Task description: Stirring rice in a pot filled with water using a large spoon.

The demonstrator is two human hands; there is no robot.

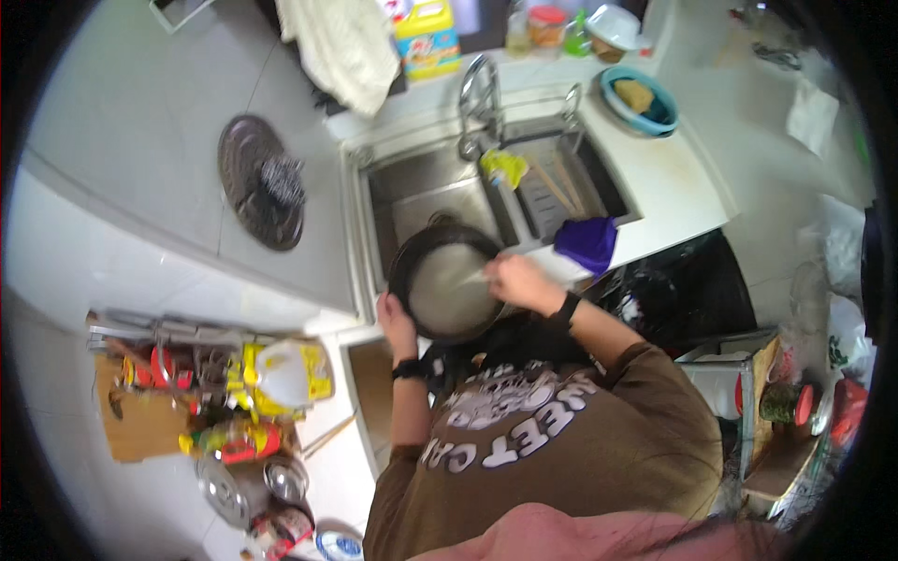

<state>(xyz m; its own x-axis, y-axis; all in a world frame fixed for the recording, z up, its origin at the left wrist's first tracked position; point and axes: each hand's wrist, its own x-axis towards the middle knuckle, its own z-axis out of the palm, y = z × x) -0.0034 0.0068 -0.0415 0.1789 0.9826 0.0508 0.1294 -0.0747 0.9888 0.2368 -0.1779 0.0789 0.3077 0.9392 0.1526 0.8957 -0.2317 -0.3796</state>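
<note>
A round dark pan (452, 291) with a pale, cloudy-looking inside is at the front edge of the steel sink's left basin (414, 175). My left hand (398, 324) grips its near left rim. At the opposite side, my right hand (523, 282) is bent over the right rim, fingers drawn together. A faint light streak runs from those fingers over the pan's inside; blur hides whether they hold a thin utensil. Behind the pan stands the chrome faucet (480, 105). A yellow-green cloth (504, 168) hangs over the divider between the basins.
A purple cloth (588, 244) drapes over the counter edge right of my right hand. Chopsticks (558, 184) lie in the right basin. A blue basin (638, 102) holds a sponge. On the left wall, a dark pot lid (261, 182) carries a steel scourer (283, 181). Seasoning bottles (238, 442) crowd the left counter.
</note>
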